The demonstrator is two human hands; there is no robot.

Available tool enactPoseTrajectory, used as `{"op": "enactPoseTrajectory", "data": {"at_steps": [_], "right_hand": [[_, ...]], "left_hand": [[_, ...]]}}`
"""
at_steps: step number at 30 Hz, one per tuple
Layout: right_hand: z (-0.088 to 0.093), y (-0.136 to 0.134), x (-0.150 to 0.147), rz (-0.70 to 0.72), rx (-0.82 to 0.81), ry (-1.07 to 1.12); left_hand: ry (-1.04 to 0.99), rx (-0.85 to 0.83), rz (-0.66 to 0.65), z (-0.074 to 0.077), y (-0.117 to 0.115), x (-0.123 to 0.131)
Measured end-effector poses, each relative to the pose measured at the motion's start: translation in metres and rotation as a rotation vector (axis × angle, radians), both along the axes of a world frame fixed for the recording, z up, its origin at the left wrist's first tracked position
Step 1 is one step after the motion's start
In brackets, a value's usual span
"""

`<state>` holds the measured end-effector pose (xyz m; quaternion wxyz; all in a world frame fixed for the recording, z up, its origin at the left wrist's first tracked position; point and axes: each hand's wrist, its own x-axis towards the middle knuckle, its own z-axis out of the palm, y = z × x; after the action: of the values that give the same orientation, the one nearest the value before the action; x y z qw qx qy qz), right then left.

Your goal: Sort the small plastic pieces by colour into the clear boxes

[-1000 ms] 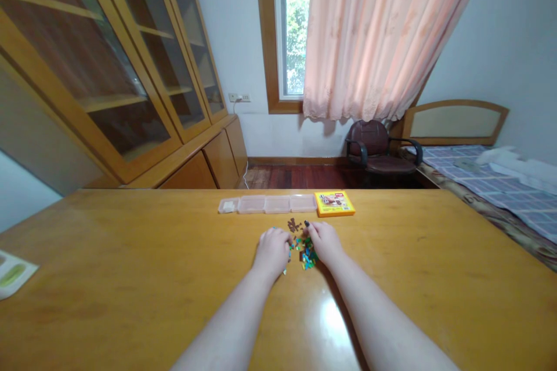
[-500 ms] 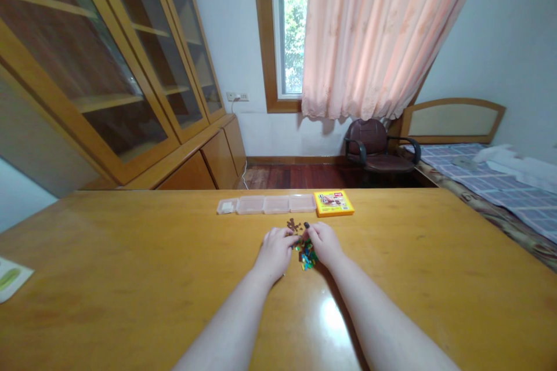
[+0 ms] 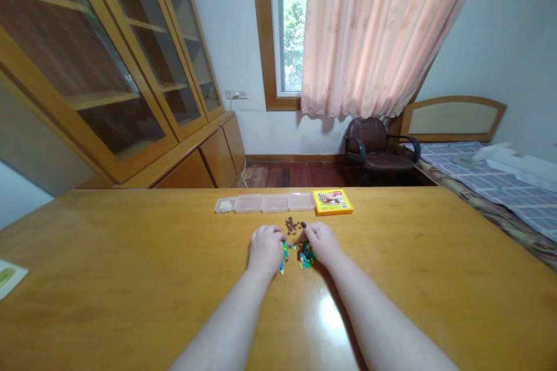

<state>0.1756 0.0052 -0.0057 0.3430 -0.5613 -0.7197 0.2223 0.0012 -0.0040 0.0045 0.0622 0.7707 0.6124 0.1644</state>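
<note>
A heap of tiny green, blue and yellow pieces (image 3: 304, 257) lies on the wooden table (image 3: 130, 255) between my two hands. My left hand (image 3: 265, 249) rests knuckles up at the heap's left edge, fingers curled over some pieces. My right hand (image 3: 321, 242) sits at the heap's right edge, fingers bent down onto the pieces. What either hand grips is too small to make out. A small cluster of brown pieces (image 3: 291, 224) lies just beyond the fingertips.
A row of clear plastic compartment boxes (image 3: 265, 203) and a yellow box (image 3: 332, 201) stand beyond the hands. A paper sheet (image 3: 8, 276) lies at the table's left edge. Cabinets, a chair and a bed stand behind the table.
My left hand has slid a little left, away from the right hand, dragging some coloured pieces with it. The right hand has barely moved.
</note>
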Motion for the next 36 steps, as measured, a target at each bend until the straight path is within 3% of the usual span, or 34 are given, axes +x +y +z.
{"op": "enactPoseTrajectory", "data": {"at_steps": [10, 15, 22, 28, 36], "right_hand": [[-0.002, 0.002, -0.002, 0.017, -0.01, -0.04], [-0.002, 0.002, 0.0, -0.042, 0.033, 0.008], [-0.002, 0.001, 0.0, -0.038, 0.016, -0.004], [-0.004, 0.002, 0.0, -0.041, 0.023, 0.025], [-0.001, 0.0, -0.001, 0.112, 0.039, 0.047]], "left_hand": [[-0.094, 0.055, -0.252, -0.009, 0.0, 0.002], [-0.062, 0.022, -0.227, -0.011, 0.0, 0.002], [-0.067, -0.012, -0.077, -0.006, 0.001, 0.001], [-0.091, 0.041, -0.158, -0.007, 0.001, 0.001], [-0.024, 0.056, -0.105, -0.008, 0.002, 0.0]]}}
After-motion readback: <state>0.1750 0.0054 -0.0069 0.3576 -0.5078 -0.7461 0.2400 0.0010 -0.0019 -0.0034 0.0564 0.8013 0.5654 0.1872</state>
